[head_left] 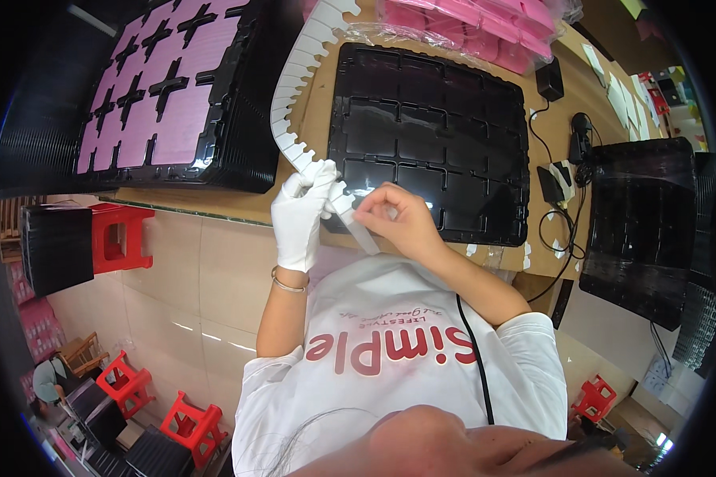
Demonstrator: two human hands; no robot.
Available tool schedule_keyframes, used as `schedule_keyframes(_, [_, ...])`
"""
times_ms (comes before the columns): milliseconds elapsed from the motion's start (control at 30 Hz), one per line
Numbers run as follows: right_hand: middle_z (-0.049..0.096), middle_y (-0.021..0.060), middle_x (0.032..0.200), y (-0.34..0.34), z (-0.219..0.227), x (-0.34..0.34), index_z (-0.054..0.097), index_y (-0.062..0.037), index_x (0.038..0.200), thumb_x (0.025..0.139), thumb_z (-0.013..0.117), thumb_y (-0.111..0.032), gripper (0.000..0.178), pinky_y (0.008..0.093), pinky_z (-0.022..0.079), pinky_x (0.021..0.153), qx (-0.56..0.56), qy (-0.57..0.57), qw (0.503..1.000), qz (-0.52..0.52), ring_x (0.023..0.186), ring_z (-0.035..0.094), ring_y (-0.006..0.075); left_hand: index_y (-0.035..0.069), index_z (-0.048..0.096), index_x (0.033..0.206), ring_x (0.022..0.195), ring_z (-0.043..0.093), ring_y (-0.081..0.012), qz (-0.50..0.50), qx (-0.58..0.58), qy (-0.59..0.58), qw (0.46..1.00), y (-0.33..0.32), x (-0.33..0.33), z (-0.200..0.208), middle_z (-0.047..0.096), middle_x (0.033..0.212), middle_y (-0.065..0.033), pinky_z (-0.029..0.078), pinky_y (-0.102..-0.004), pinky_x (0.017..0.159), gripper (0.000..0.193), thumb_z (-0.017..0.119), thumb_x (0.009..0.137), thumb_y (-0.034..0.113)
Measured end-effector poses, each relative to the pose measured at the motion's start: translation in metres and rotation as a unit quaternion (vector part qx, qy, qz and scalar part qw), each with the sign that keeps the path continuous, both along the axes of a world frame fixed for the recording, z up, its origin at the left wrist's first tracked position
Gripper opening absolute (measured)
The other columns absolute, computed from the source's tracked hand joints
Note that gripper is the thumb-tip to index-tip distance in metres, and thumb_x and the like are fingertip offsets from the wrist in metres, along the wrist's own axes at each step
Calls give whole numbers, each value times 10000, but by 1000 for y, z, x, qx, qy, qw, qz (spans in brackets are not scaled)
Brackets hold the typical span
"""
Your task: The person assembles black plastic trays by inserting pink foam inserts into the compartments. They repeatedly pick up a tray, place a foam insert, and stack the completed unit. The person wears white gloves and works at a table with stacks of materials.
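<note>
A long white notched flexible strip [282, 111] curves across the brown tabletop [317, 119] left of the shiny black plastic compartment tray [429, 143], pinched by the white-gloved left hand [298, 215], the bare right hand's [408, 222] nearly closed fingertips at its edge, hold unclear.

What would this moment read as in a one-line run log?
left hand: gloved, holding strip | right hand: bare, at strip's near end | black tray: on table, in front
</note>
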State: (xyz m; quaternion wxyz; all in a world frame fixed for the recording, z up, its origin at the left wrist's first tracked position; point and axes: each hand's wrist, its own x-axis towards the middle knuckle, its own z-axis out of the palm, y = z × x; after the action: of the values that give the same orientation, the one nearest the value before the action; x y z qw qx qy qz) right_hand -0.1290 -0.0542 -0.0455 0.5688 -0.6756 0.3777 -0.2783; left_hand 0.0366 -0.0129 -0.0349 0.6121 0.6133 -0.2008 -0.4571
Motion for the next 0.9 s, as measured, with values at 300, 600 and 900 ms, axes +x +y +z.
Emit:
schedule_keyframes(300, [578,53,770,-54,11,-4,644,-87,775,767,713,-159,100,326,467,617,-139,145,963,179,675,585,203,43,731,934,599,532,-6,-39,74,-94,992,20,16,-5,639,788,34,428,-173,516,155,755,848,170])
schedule_keyframes(600, [624,70,792,-43,-6,12,612,-82,737,738,683,-168,111,420,504,688,-243,249,933,95,775,639,282,23,711,907,674,598,-14,-121,90,-155,976,19,4,-10,670,802,13,448,-164,532,155,759,844,156])
schedule_keyframes(900, [589,43,708,-44,-12,7,620,-66,698,738,704,-138,118,331,476,582,-284,156,935,144,620,592,197,30,721,928,674,602,-18,-104,92,-112,984,16,5,-12,680,805,12,447,-173,534,152,746,852,159])
